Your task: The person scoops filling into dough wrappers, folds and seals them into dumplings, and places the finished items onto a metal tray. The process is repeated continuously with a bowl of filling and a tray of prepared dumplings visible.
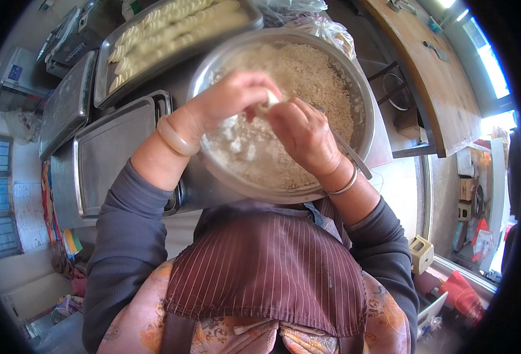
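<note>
A large round metal bowl (282, 194) holds a beige crumbly filling (326, 84), with whiter powder at its left side. Above the filling, my left hand (238, 95) and my right hand (302, 130) meet around a small piece of pale dough (270, 99); both hold it, and the fingers partly hide and blur it. The handle of a metal utensil (351, 152) sticks out over the bowl's right rim, beside my right wrist. At the upper left, rows of pale, overlapping dough pieces (172, 33) lie in a metal tray (103, 66).
Left of the bowl lie another metal tray (114, 150) and a tilted tray (68, 104). Clear plastic bags (322, 31) sit behind the bowl. A wooden table (437, 79) with a scraper (437, 51) stands at the right. The bowl's near rim is close to my apron (264, 265).
</note>
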The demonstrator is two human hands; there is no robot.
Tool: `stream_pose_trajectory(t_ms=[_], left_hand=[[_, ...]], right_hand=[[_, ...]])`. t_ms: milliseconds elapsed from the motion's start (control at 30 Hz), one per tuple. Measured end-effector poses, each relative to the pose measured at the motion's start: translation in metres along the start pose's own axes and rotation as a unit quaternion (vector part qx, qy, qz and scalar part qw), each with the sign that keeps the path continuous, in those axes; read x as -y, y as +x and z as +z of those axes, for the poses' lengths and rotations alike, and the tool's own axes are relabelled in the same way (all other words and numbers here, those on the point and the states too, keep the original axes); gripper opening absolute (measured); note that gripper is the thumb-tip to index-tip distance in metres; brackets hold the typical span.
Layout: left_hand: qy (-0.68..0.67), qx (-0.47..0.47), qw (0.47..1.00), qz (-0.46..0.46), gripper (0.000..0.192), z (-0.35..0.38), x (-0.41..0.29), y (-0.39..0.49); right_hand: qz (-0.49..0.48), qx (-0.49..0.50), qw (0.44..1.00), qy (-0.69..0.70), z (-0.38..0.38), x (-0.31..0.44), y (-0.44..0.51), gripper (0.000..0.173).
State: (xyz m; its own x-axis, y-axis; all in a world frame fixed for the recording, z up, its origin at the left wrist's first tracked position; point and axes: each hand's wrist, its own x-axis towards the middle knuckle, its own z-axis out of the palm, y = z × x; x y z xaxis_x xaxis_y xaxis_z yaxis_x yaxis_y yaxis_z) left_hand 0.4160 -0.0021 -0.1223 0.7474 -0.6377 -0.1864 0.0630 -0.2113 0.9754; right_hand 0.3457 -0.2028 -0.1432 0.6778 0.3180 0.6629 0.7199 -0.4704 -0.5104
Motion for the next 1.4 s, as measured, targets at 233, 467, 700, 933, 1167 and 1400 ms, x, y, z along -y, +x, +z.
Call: stream_pose_trajectory(t_ms=[233,467,700,933,1167,1400], left_hand=[[0.06,0.034,0.998,-0.01,0.024,-0.006,-0.011,0.001],[0.066,-0.015,0.998,0.001,0.025,-0.001,-0.009,0.001],[0.106,0.024,0.989,0.104,0.036,-0.003,-0.006,0.005],[-0.166,-0.122,0.979,0.001,0.068,0.049,0.005,-0.003],[-0.084,-0.166,0.982,0.007,0.082,0.051,-0.002,-0.003],[-0.046,-0.012,0.997,-0.053,0.096,0.03,-0.014,0.001]], right_hand=[[0.017,-0.01,0.999,-0.036,0.006,-0.001,-0.001,0.021],[0.03,-0.03,0.999,-0.009,0.004,0.001,-0.001,0.022],[0.026,-0.055,0.997,-0.057,0.008,-0.006,-0.002,0.024],[0.162,-0.074,0.974,0.138,0.003,0.005,-0.004,0.019],[0.1,-0.048,0.988,0.111,0.002,-0.003,0.001,0.015],[0.145,-0.054,0.977,0.144,0.002,0.004,-0.005,0.013]])
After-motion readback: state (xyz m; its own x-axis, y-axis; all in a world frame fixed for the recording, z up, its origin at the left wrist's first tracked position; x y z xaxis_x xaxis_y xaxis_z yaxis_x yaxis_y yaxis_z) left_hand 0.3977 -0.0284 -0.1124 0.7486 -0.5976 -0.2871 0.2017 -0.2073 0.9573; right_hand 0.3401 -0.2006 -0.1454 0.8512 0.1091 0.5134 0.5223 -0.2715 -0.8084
